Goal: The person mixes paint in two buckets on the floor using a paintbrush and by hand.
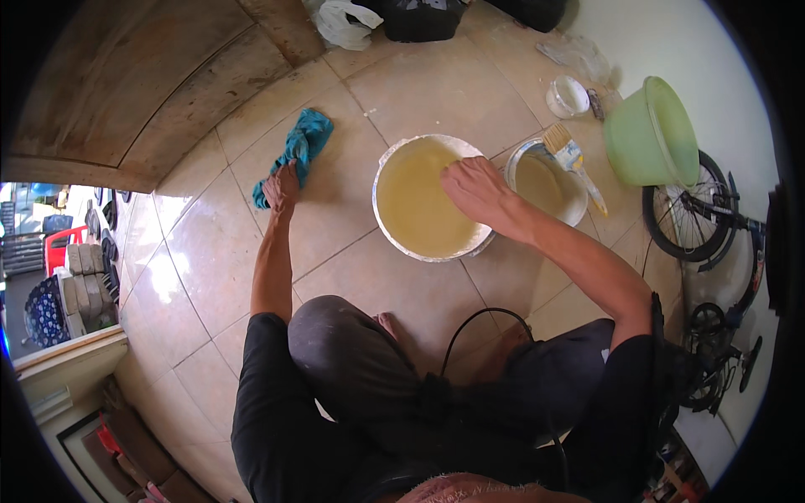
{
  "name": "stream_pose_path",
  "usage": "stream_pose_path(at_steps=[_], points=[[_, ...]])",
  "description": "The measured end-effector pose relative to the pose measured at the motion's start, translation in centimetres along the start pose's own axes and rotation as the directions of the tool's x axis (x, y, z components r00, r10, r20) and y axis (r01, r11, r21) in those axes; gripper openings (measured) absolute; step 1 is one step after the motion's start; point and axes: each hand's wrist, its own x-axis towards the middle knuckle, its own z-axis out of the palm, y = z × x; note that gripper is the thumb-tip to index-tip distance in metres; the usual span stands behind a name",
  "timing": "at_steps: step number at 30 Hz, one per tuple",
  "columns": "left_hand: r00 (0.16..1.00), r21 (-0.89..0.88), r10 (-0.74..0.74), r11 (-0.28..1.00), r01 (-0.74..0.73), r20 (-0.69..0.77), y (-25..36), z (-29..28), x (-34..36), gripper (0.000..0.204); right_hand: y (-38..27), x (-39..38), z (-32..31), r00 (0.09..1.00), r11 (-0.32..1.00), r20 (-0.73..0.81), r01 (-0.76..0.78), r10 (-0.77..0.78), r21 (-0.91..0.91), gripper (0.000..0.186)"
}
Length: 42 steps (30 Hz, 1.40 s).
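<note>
Right hand (476,189) fingers curl over the bucket (394,226) rim, dipping inside, gripping nothing visible. Left hand (282,186) presses flat on the rag (300,149), on bare tile. A tub (537,180) with brush (572,159) touches the bucket's right edge; left of it, open tile.

1. My left hand (282,186) rests on the rag (298,151), on the floor left of the bucket (394,168).
2. My right hand (475,188) is over the bucket's right rim.
3. A smaller pail (545,184) sits just right, a brush (572,159) across it.
</note>
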Motion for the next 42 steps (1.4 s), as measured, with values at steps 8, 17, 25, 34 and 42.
stream_pose_path(at_steps=[8,17,25,34,42], points=[[0.861,-0.024,0.218,0.972,-0.234,0.459,4.2,-3.6,-6.3,0.086,-1.6,2.4,5.5,0.993,0.996,-0.080,0.092,-0.092,-0.009,0.014],[0.504,-0.602,0.522,0.798,-0.004,0.688,17.2,-18.8,-5.5,0.059,-1.3,0.5,-0.5,0.960,0.991,0.246,0.129,-0.131,0.024,0.017],[0.654,-0.608,0.549,0.776,-0.169,0.520,18.7,-15.8,-4.0,0.036,1.5,1.6,3.7,0.981,0.998,-0.189,0.042,-0.050,-0.048,0.015],[0.700,-0.627,0.515,0.770,-0.123,0.495,17.7,-15.8,-4.9,0.039,-1.3,2.7,0.4,0.898,0.987,0.410,0.125,-0.157,0.103,0.022],[0.557,-0.487,0.391,0.873,0.027,0.733,18.6,-16.0,-4.8,0.035,0.2,3.5,7.7,0.993,0.984,-0.056,0.091,-0.101,-0.156,0.020]])
